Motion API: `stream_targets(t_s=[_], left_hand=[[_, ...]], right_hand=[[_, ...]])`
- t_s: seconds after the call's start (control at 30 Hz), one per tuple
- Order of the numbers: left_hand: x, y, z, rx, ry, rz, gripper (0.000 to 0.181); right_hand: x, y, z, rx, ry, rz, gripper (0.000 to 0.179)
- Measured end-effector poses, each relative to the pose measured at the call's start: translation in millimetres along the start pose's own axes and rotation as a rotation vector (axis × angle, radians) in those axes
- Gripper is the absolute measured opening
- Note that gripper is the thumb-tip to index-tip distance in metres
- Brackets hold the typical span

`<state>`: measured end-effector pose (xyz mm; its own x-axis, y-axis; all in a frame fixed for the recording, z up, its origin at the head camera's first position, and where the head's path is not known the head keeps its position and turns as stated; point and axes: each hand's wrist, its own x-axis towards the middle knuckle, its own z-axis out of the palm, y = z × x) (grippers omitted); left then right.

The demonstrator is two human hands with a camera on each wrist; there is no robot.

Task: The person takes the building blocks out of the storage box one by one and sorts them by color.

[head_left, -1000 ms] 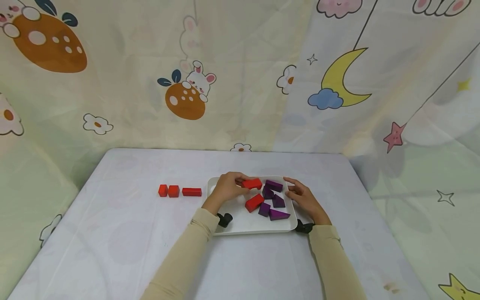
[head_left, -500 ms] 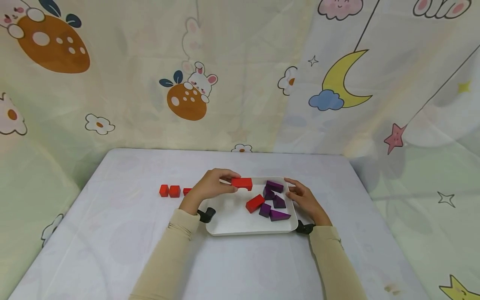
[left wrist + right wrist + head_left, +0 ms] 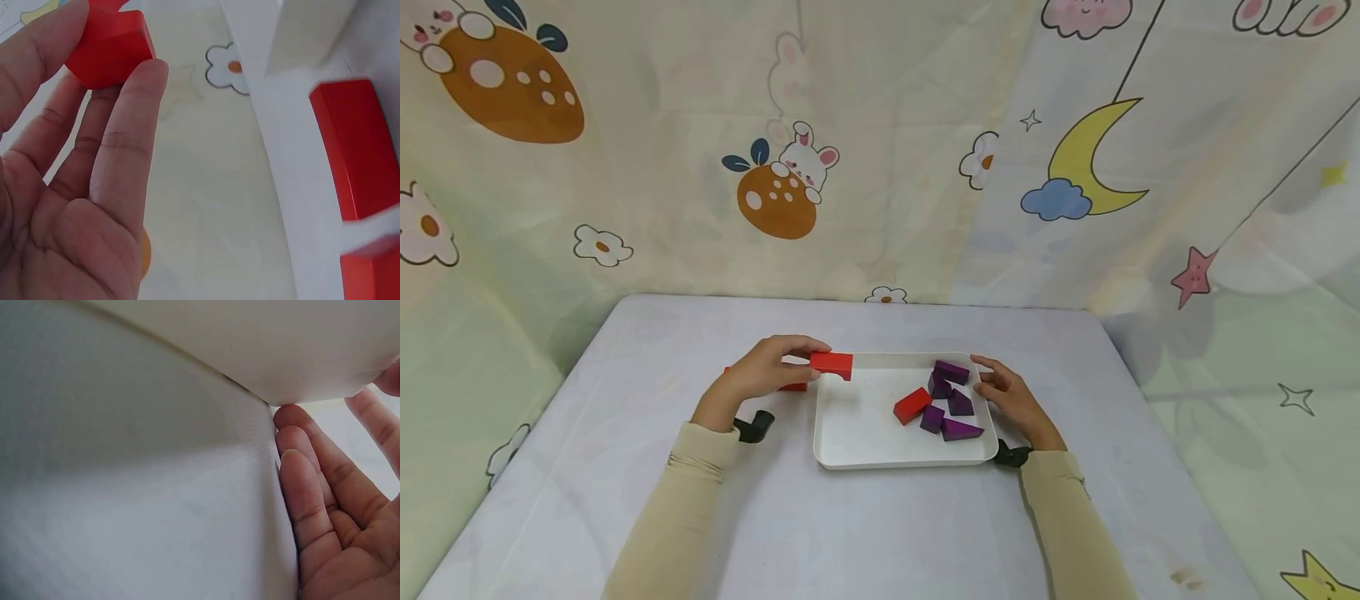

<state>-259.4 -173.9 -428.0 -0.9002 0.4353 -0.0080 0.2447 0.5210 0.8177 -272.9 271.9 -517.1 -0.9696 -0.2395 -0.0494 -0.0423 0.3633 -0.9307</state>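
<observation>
My left hand (image 3: 771, 367) pinches a red arch block (image 3: 832, 364), fingers and thumb on its left end, over the tray's far left corner. In the left wrist view the red block (image 3: 115, 50) sits between thumb and fingertips. My right hand (image 3: 1011, 398) holds the right side of the white tray (image 3: 887, 463). In the right wrist view its fingers (image 3: 306, 494) lie low along the tray's wall (image 3: 300, 350), with the thumb up at the rim. A red block (image 3: 912, 406) and several purple blocks (image 3: 961, 429) lie in the tray's right half.
Left of the tray, red blocks on the white table (image 3: 880, 533) are partly hidden behind my left hand; the left wrist view shows a long red block (image 3: 356, 150) and another red block (image 3: 375, 272). A printed curtain (image 3: 880, 167) hangs behind the table.
My left hand has lifted the red arch block from beside the purple blocks and carried it left to the tray's far left corner. The right hand stays at the tray's side.
</observation>
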Motion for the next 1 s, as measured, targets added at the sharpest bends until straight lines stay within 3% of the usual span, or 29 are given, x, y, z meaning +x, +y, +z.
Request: stream_targets(t_s=[0.5,0.7,1.0], left_hand=[[-52.0,-38.0,-59.6,0.094,0.11,-0.101,0.045],[-69.6,-60.2,-76.5,0.146,0.154,-0.139,0.047],[-88.4,-100.8,-92.0,0.19,0.211,-0.256,0.049]], right_hand=[[0.9,0,0,-0.012,0.003,0.01,0.058],[0.0,0,0,-0.029,0.008,0.017,0.058],[1.3,1,0,-0.035,0.009,0.015,0.057]])
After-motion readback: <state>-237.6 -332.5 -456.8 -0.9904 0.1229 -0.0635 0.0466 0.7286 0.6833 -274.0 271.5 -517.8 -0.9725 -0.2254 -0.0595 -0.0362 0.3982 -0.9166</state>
